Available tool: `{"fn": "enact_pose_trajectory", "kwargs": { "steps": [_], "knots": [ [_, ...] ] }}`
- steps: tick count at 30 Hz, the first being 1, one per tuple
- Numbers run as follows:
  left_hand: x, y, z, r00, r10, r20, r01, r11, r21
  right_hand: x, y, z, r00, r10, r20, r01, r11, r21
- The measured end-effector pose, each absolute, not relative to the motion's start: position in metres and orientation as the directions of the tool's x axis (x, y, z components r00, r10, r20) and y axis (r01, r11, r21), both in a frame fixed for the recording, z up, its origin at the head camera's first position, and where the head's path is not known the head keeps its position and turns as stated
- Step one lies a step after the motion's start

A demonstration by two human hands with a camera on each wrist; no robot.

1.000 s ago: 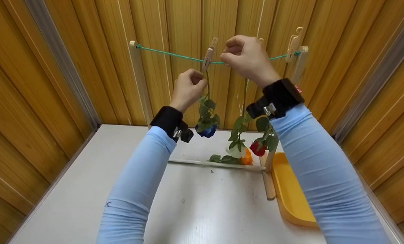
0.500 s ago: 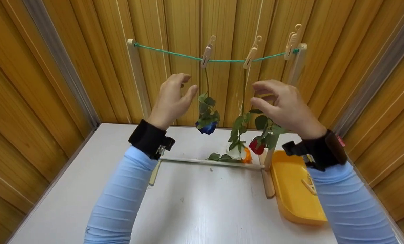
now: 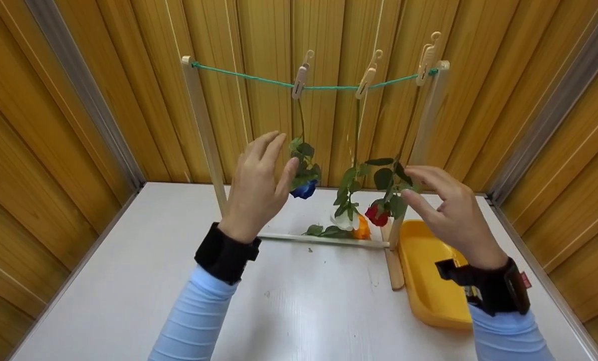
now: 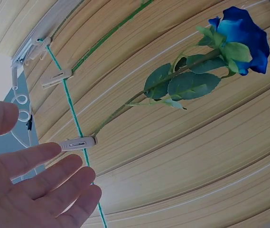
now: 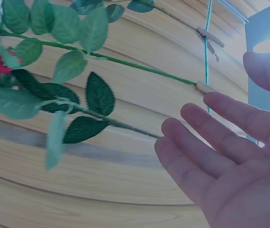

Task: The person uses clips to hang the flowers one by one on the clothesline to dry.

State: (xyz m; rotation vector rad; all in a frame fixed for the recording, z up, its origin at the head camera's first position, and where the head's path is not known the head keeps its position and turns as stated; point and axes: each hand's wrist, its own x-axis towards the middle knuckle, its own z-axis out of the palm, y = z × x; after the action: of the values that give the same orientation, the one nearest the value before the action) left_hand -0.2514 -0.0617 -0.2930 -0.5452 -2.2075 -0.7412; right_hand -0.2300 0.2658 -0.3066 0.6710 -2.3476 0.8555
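If the right hand [image 3: 451,215] drifts left, it could snag the red rose [image 3: 377,215]; a weak clothespin [image 3: 300,82] could drop the blue rose [image 3: 305,189]. The blue rose hangs just right of the left hand [image 3: 257,188], the red just left of the right; both hands are empty, fingers loosely apart.

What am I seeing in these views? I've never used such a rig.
No machine: these are a person's bare left hand and right hand. The head view comes from a camera on the head; the other two come from one on each wrist. A blue rose, a white rose and a red rose hang blossom-down from a green cord, held by pegs. On the white table are an orange flower and a yellow tray. Both hands are open and grip nothing, the left near the blue rose, the right near the red one.
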Motion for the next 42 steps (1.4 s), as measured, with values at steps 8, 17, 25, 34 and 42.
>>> {"fn": "enact_pose_trajectory", "kwargs": {
  "steps": [8, 17, 25, 34, 42],
  "knots": [
    [-0.242, -0.052, -0.337, -0.558, 0.155, 0.815, 0.584, 0.771, 0.253, -0.218, 0.274, -0.354, -0.72, -0.166, 0.674, -0.58, 0.677, -0.453],
    [-0.234, -0.035, -0.393, -0.607, 0.142, 0.782, 0.535, 0.801, 0.27, -0.21, 0.286, -0.407, -0.756, -0.08, 0.649, -0.497, 0.716, -0.491],
    [-0.226, -0.023, -0.431, -0.68, 0.127, 0.722, 0.506, 0.794, 0.337, -0.201, 0.293, -0.432, -0.792, -0.035, 0.609, -0.438, 0.727, -0.528],
    [-0.222, -0.01, -0.452, -0.713, 0.122, 0.69, 0.501, 0.777, 0.38, -0.198, 0.301, -0.44, -0.845, -0.02, 0.534, -0.363, 0.755, -0.546],
    [-0.22, 0.004, -0.461, -0.766, 0.151, 0.625, 0.472, 0.791, 0.388, -0.199, 0.316, -0.441, -0.876, 0.021, 0.481, -0.289, 0.777, -0.559]
  ]
}}
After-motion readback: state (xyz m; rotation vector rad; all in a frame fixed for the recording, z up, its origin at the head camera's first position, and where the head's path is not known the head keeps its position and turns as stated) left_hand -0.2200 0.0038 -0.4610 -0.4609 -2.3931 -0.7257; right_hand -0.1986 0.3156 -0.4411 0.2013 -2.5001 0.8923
